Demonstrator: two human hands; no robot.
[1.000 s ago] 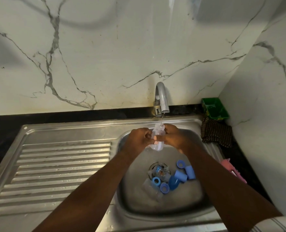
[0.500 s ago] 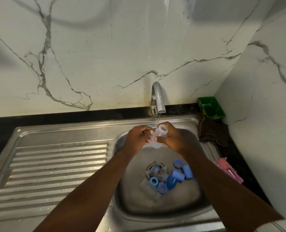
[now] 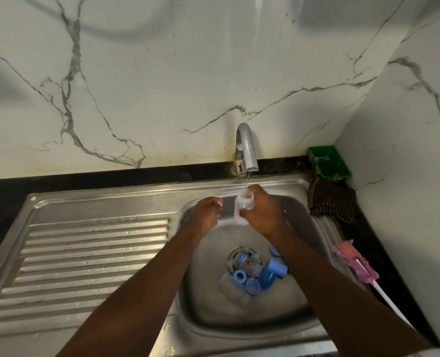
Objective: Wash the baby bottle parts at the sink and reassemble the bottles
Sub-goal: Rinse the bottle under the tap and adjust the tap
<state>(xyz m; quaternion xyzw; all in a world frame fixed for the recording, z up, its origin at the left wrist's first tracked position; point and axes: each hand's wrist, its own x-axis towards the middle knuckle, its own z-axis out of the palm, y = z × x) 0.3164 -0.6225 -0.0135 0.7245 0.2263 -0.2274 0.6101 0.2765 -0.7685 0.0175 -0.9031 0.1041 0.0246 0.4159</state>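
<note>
1. Steel sink (image 3: 208, 300) w/ ribbed drainboard (image 3: 84, 266) on its left. The basin is wet, and all work is done over it.
2. Tap (image 3: 247, 148) at the back edge, running. A thin stream drops straight into the bottle mouth.
3. Pink bottle brush (image 3: 353, 261) on the counter right of the basin, not in hand.
4. R hand (image 3: 265, 217): fingers curled round the bottle's body, holding it mouth-up under the stream.
5. L hand (image 3: 206, 215): fingers curled, just beside the bottle's lower end. That spot is blurred, so can't tell if it grips or only hovers.
6. Clear bottle (image 3: 244, 202): held above the back of the basin, directly below the spout.
   - Handling (judged): light, thin-walled plastic, stiff enough not to crush but slick when wet. It gets heavier as it fills.
   - Best hold: wrap round mid-body w/ thumb opposed, leaving the neck free for rinsing.
7. Loose parts round the drain: a 2nd clear bottle (image 3: 244, 261), blue cap (image 3: 266, 278) and blue rings (image 3: 239, 275).
   - Handling (judged): small, hard and slippery, prob. best pinched by the rim one at a time.
   - Reassembly not begun, by the look of it.
</note>
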